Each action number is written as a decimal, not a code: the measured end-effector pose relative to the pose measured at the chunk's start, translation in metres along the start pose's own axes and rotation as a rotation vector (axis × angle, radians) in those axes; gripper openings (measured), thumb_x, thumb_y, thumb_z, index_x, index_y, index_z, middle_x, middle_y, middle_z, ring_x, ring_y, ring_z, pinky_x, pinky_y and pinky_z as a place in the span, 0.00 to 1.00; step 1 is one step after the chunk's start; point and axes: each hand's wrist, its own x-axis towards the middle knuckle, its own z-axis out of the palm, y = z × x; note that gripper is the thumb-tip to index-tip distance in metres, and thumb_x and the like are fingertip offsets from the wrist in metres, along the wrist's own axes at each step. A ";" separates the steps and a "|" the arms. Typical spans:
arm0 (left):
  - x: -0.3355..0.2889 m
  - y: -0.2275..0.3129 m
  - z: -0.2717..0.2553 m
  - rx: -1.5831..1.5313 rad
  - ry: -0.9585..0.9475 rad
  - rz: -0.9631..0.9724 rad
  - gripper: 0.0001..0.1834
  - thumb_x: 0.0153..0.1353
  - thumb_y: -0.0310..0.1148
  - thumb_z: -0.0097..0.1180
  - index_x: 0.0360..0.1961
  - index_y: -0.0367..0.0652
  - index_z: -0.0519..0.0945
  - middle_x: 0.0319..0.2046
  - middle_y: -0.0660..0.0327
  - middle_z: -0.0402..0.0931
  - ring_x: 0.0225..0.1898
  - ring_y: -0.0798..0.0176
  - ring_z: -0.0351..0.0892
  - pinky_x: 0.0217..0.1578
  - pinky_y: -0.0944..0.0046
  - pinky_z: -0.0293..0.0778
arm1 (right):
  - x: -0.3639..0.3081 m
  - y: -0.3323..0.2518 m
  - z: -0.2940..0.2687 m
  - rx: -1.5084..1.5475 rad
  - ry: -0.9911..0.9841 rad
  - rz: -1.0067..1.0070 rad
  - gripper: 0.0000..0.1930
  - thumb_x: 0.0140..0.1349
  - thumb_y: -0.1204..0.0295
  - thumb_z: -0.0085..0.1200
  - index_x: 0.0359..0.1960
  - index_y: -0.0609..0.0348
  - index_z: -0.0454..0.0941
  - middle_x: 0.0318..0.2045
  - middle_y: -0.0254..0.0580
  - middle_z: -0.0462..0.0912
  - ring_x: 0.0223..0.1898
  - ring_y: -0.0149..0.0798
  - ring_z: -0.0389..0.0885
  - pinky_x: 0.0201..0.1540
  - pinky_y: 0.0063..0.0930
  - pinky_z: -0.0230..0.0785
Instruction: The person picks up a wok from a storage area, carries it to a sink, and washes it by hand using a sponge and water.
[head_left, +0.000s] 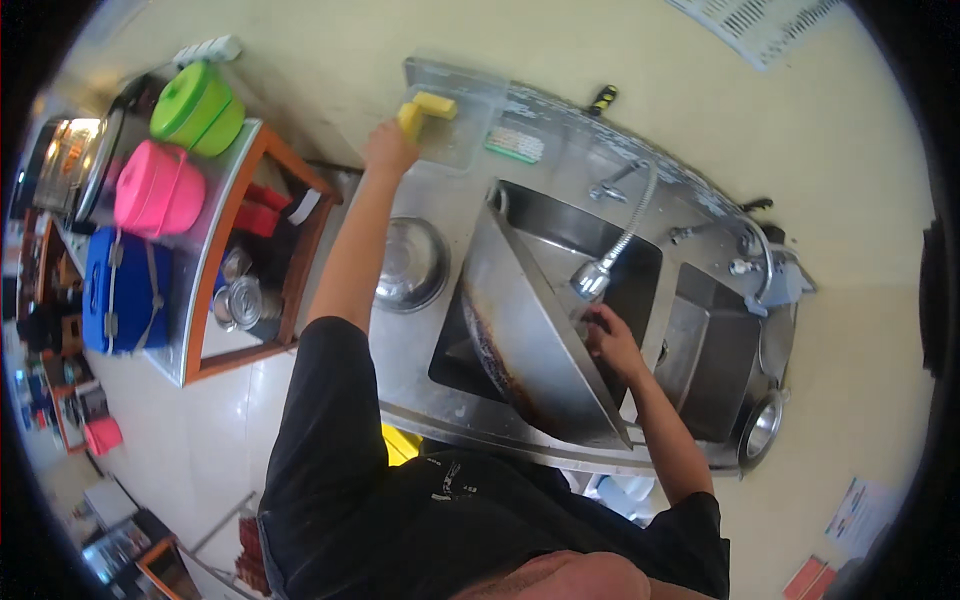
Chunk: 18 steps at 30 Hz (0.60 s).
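A large metal wok (530, 340) leans on its edge in the left basin of the sink (445, 365), its scorched outer side facing left. My right hand (612, 338) is at the wok's inner side, just below the spray head (590, 280) of the flexible tap. Its fingers are curled, and what they hold, if anything, is hard to make out. My left arm stretches to the far left of the counter. There my left hand (392, 148) closes on a yellow sponge (409, 120) beside a second yellow sponge (435, 104) in a clear plastic tray (455, 148).
A round metal lid or bowl (412, 262) lies on the counter under my left forearm. A smaller basin (705, 335) is at the right, with a metal strainer (765, 425) nearby. On the left shelf stand green (198, 110) and pink buckets (160, 190) and a blue box (125, 290).
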 end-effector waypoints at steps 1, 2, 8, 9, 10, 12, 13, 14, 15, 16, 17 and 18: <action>0.007 -0.009 0.007 0.083 -0.069 -0.010 0.29 0.52 0.45 0.65 0.52 0.42 0.74 0.48 0.50 0.77 0.51 0.48 0.79 0.51 0.51 0.77 | 0.004 -0.008 -0.004 0.011 0.027 0.010 0.13 0.66 0.71 0.53 0.51 0.57 0.77 0.36 0.38 0.80 0.33 0.32 0.78 0.32 0.26 0.72; 0.011 -0.023 0.015 0.120 -0.052 0.013 0.27 0.53 0.45 0.64 0.50 0.41 0.74 0.47 0.50 0.77 0.51 0.48 0.79 0.51 0.50 0.77 | 0.013 -0.023 -0.008 -0.075 0.100 -0.102 0.10 0.66 0.69 0.54 0.46 0.57 0.77 0.35 0.38 0.81 0.35 0.32 0.79 0.36 0.27 0.72; 0.021 -0.036 0.010 0.088 -0.096 0.022 0.24 0.55 0.46 0.62 0.46 0.40 0.77 0.48 0.51 0.77 0.50 0.48 0.79 0.50 0.49 0.77 | 0.145 -0.050 -0.055 0.051 0.368 -0.105 0.14 0.64 0.65 0.55 0.46 0.59 0.79 0.22 0.35 0.79 0.17 0.27 0.74 0.20 0.26 0.67; 0.020 -0.039 0.008 0.002 -0.072 0.029 0.24 0.55 0.46 0.63 0.46 0.39 0.78 0.46 0.51 0.78 0.48 0.47 0.80 0.49 0.50 0.77 | 0.160 -0.065 -0.058 0.054 0.343 -0.082 0.18 0.66 0.58 0.55 0.46 0.61 0.76 0.26 0.34 0.79 0.17 0.25 0.72 0.17 0.20 0.63; 0.023 -0.036 0.005 -0.087 -0.044 0.043 0.24 0.55 0.46 0.63 0.46 0.38 0.78 0.45 0.52 0.79 0.47 0.46 0.80 0.49 0.51 0.77 | 0.179 -0.061 -0.065 0.061 0.343 -0.081 0.18 0.66 0.58 0.55 0.46 0.61 0.76 0.26 0.34 0.79 0.17 0.25 0.72 0.17 0.20 0.63; 0.031 -0.032 0.003 -0.214 -0.017 0.035 0.24 0.55 0.47 0.63 0.45 0.38 0.79 0.43 0.52 0.80 0.45 0.47 0.81 0.48 0.53 0.77 | 0.224 -0.033 -0.082 0.261 0.272 -0.028 0.19 0.67 0.57 0.55 0.44 0.64 0.76 0.28 0.36 0.81 0.18 0.26 0.73 0.17 0.21 0.64; 0.034 -0.037 0.002 -0.343 0.008 0.014 0.24 0.56 0.47 0.63 0.44 0.37 0.79 0.41 0.52 0.81 0.44 0.48 0.82 0.48 0.54 0.77 | 0.240 -0.026 -0.080 0.279 0.282 -0.037 0.19 0.68 0.58 0.54 0.43 0.65 0.77 0.31 0.39 0.83 0.18 0.27 0.73 0.18 0.21 0.65; 0.036 -0.048 0.004 -0.329 0.014 0.007 0.24 0.56 0.47 0.63 0.44 0.37 0.79 0.41 0.52 0.81 0.44 0.48 0.82 0.48 0.54 0.77 | 0.251 -0.022 -0.078 0.286 0.267 -0.040 0.19 0.68 0.58 0.54 0.43 0.65 0.77 0.31 0.39 0.83 0.18 0.27 0.73 0.18 0.21 0.65; 0.037 -0.061 0.005 -0.505 -0.010 -0.071 0.23 0.57 0.46 0.63 0.45 0.37 0.78 0.38 0.54 0.81 0.42 0.52 0.82 0.46 0.57 0.77 | 0.258 -0.020 -0.076 0.283 0.303 -0.043 0.19 0.68 0.57 0.54 0.43 0.65 0.77 0.31 0.40 0.84 0.18 0.27 0.73 0.18 0.21 0.66; 0.038 -0.072 0.005 -0.683 -0.033 -0.146 0.22 0.58 0.45 0.63 0.45 0.38 0.78 0.36 0.55 0.82 0.40 0.57 0.82 0.45 0.59 0.77 | 0.265 -0.018 -0.076 0.280 0.341 -0.046 0.19 0.68 0.57 0.54 0.42 0.65 0.77 0.31 0.41 0.85 0.18 0.27 0.74 0.18 0.21 0.66; 0.037 -0.072 0.005 -0.675 -0.039 -0.148 0.22 0.58 0.45 0.63 0.45 0.38 0.78 0.36 0.55 0.82 0.40 0.57 0.82 0.45 0.59 0.77 | 0.269 -0.011 -0.081 0.253 0.328 -0.020 0.20 0.68 0.55 0.54 0.41 0.65 0.78 0.29 0.43 0.85 0.19 0.27 0.74 0.18 0.22 0.66; 0.031 -0.070 -0.001 -0.861 -0.112 -0.207 0.21 0.60 0.44 0.62 0.46 0.39 0.76 0.37 0.57 0.81 0.39 0.62 0.81 0.44 0.61 0.77 | 0.271 -0.012 -0.082 0.257 0.323 -0.017 0.20 0.68 0.55 0.54 0.41 0.65 0.78 0.29 0.43 0.85 0.19 0.27 0.74 0.18 0.22 0.66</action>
